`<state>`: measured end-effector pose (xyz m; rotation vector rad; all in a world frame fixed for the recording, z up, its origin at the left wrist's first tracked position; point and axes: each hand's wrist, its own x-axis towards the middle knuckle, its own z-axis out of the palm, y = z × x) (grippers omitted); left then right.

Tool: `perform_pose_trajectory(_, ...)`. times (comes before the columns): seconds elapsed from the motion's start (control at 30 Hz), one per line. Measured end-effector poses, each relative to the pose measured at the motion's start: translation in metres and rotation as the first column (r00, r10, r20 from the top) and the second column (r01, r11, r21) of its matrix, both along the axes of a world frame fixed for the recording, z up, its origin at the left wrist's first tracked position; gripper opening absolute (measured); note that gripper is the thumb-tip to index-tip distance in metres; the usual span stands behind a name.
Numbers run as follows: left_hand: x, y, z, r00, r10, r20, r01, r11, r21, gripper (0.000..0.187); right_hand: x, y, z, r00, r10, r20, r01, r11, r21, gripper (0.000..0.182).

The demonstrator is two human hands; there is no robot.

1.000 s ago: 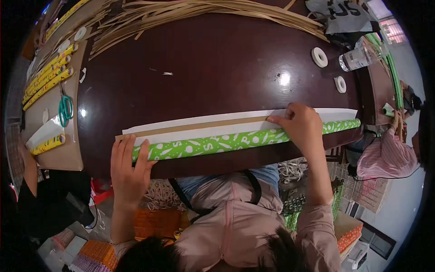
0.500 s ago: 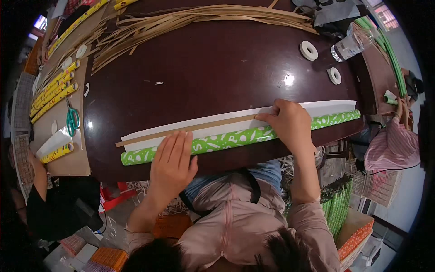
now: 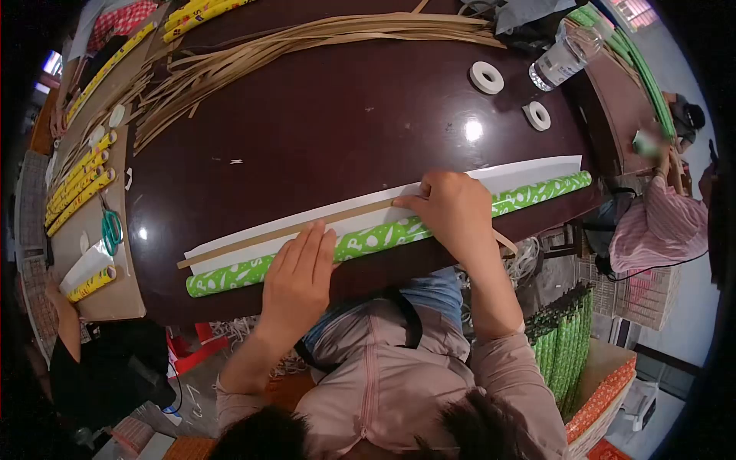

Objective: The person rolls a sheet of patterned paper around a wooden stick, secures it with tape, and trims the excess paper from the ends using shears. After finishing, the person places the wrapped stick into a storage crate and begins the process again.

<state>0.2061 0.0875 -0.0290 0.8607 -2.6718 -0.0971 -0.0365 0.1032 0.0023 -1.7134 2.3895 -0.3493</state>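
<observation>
A roll of green gift wrap with white figures (image 3: 376, 243) lies across the table before me, its white inner side (image 3: 253, 235) showing as a flap along the far edge. On that flap runs a narrow brown strip (image 3: 307, 224). My left hand (image 3: 299, 276) rests flat over the roll, fingers stretched out and fingertips at the strip. Thumb and bent fingers of my right hand (image 3: 458, 211) pinch the strip farther right. A tan strip end (image 3: 504, 243) sticks out beside my right wrist. Part of the roll is hidden under both hands.
Long brown strips (image 3: 307, 38) lie in a bundle at the back. Two white tape rolls (image 3: 487, 77) and a plastic bottle (image 3: 563, 60) are at the back right. Teal scissors (image 3: 112, 231) and yellow rolls (image 3: 80, 188) lie left. Other people sit on both sides.
The view has shifted, so the table's things appear farther left. My left hand has slid right along the roll. My right hand still pinches the strip; a tan end now shows by its wrist.
</observation>
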Motion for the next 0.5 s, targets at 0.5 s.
perform_pose_trajectory(0.5, 0.027, 0.002, 0.012, 0.999, 0.027, 0.018, -0.028, 0.998, 0.063, 0.039, -0.166, 0.046, 0.055, 0.756, -0.093, 0.648, -0.121, 0.953, 0.278, 0.016)
